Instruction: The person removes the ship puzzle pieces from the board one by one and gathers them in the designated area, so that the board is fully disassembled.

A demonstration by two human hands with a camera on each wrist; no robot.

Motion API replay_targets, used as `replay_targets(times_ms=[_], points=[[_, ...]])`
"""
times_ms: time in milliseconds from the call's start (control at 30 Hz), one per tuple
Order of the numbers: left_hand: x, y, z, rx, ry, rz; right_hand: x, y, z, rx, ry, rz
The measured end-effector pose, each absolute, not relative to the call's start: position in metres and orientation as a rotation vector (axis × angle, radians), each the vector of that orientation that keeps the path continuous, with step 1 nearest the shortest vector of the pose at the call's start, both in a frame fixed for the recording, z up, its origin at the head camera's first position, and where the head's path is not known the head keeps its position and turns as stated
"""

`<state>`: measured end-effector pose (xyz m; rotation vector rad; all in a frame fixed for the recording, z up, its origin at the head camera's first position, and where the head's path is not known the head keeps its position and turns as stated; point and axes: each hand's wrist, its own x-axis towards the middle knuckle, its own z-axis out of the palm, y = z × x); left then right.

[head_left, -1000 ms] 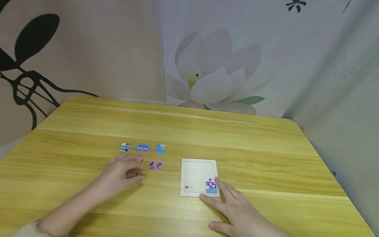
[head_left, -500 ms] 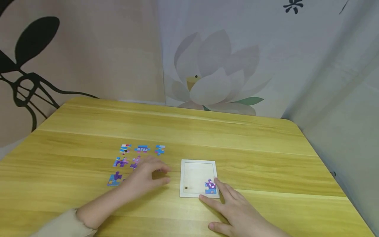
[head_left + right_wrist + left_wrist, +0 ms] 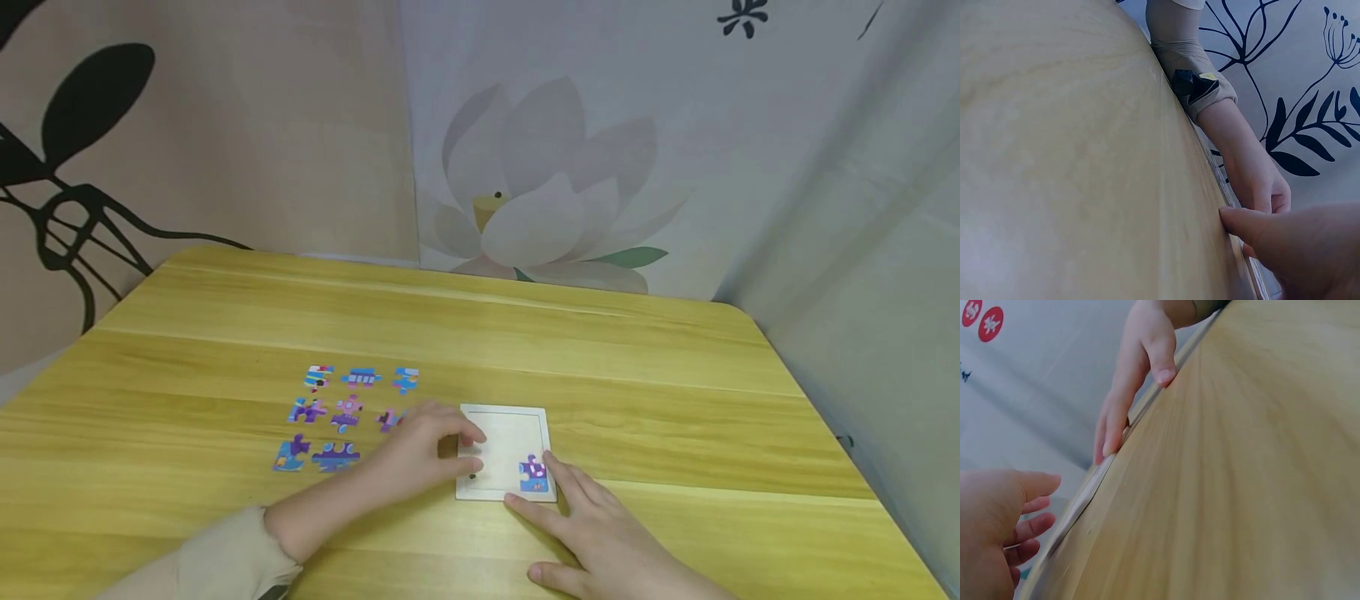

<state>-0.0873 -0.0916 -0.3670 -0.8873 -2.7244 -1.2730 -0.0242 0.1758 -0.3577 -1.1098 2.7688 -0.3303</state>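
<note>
A square pale wooden puzzle tray (image 3: 504, 409) lies on the table, with one purple-and-blue jigsaw piece (image 3: 533, 475) in its lower right corner. My left hand (image 3: 420, 446) is over the tray's left side, thumb and fingers loosely bent and apart; no piece shows between them. In the left wrist view the gap by the left hand (image 3: 997, 528) also shows nothing held. My right hand (image 3: 600, 529) rests at the tray's lower right corner, fingers spread, index and middle fingertips touching its rim. The left wrist view shows the right hand (image 3: 1138, 362) flat along the tray edge.
Left of the tray, several loose jigsaw pieces lie in rows, among them a blue bus-like piece (image 3: 362, 377) and a purple lower piece (image 3: 336, 457). The left hand partly covers a pink-purple piece (image 3: 388, 419). A curtain (image 3: 562, 167) hangs behind the wooden table (image 3: 637, 375).
My left hand has moved right from above the loose pieces to the tray's left side, uncovering the lower pieces. My right hand has stayed at the tray's corner.
</note>
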Motion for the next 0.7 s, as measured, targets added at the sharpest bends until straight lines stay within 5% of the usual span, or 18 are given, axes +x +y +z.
replay_targets(times_ms=[700], points=[[-0.101, -0.048, -0.372, -1.06, -2.736, -1.221, -0.025, 0.177, -0.36, -1.213, 2.818, -0.291]])
